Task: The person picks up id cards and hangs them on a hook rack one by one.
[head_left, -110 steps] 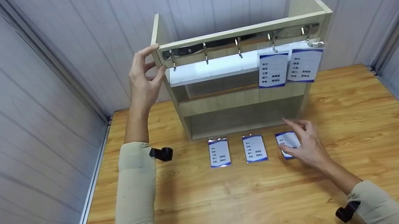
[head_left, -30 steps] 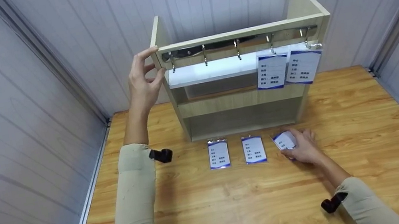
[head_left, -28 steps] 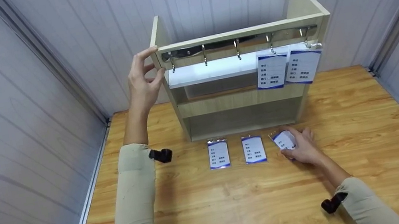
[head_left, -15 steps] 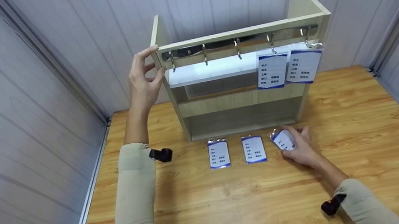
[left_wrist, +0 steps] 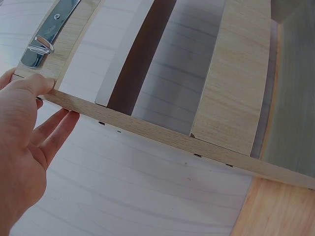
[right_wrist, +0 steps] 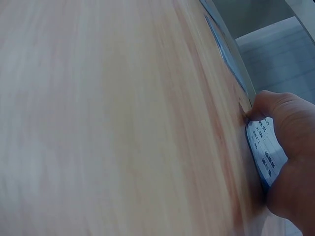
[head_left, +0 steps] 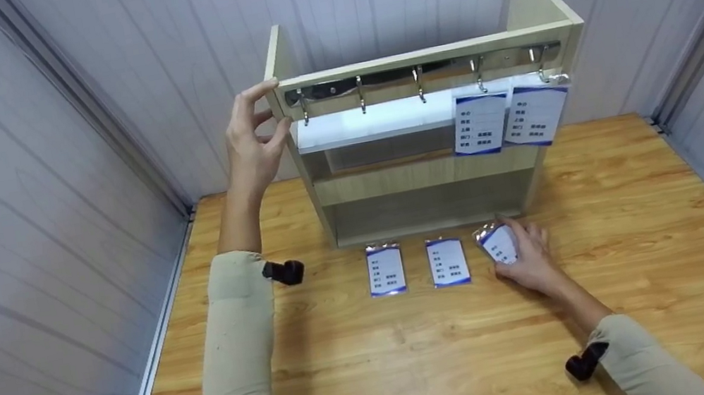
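My left hand (head_left: 253, 139) grips the upper left edge of the wooden shelf rack (head_left: 434, 175); in the left wrist view the thumb lies on the front and fingers sit behind the side board (left_wrist: 147, 129). With my right hand (head_left: 531, 260) I pinch the rightmost badge card (head_left: 499, 246), turned askew near the tabletop, its lower right part hidden by the hand. Two more badge cards, the left one (head_left: 386, 270) and the middle one (head_left: 448, 261), lie flat on the table. Two badges (head_left: 481, 124) (head_left: 536, 115) hang from the two right hooks.
A metal hook rail (head_left: 389, 79) runs along the rack's top front; its three left hooks carry nothing. The wooden table (head_left: 409, 367) stretches in front. Pale panel walls (head_left: 4, 213) stand at the left, back and right.
My right hand has closed on the rightmost badge card and turned it counterclockwise; its clear top edge now shows slightly raised. My left hand stays on the rack.
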Demonstrator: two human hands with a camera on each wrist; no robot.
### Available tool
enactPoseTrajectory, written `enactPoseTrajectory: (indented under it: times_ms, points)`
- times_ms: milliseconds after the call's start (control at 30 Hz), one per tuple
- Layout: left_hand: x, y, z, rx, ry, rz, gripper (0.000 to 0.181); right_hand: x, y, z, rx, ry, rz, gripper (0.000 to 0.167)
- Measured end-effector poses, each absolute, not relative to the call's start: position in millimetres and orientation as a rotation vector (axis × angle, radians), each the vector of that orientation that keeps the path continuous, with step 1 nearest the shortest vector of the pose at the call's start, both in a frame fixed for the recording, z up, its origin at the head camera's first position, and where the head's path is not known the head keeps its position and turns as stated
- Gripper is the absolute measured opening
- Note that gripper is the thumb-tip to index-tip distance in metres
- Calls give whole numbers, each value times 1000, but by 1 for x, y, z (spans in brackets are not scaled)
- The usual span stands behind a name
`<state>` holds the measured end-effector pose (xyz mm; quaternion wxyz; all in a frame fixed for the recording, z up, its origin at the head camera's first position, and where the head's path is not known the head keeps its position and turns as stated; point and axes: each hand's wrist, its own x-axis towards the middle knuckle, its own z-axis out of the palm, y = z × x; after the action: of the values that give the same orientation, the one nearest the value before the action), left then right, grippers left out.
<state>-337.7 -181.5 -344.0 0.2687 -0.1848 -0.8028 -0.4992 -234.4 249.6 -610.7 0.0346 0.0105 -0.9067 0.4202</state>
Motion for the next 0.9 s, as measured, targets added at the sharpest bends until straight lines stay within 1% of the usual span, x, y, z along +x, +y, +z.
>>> enactPoseTrajectory:
  times_ms: [467,767,833,900]
  points:
    - [-338,-182,-344,-521,-2164,-1346,52,-235,247,-612,107,-2701,1348,101]
    - [-337,-182,-344,-511,-2173,-1345,53,-245,255,-634,204,-2610,1266,92]
    - [-337,-182,-344,-514,-2175,-1341,53,-247,255,-636,214,-2589,1272,92]
    - [-338,-183,-344,-510,-2173,-1342,53,-244,253,-629,224,-2569,1299,92]
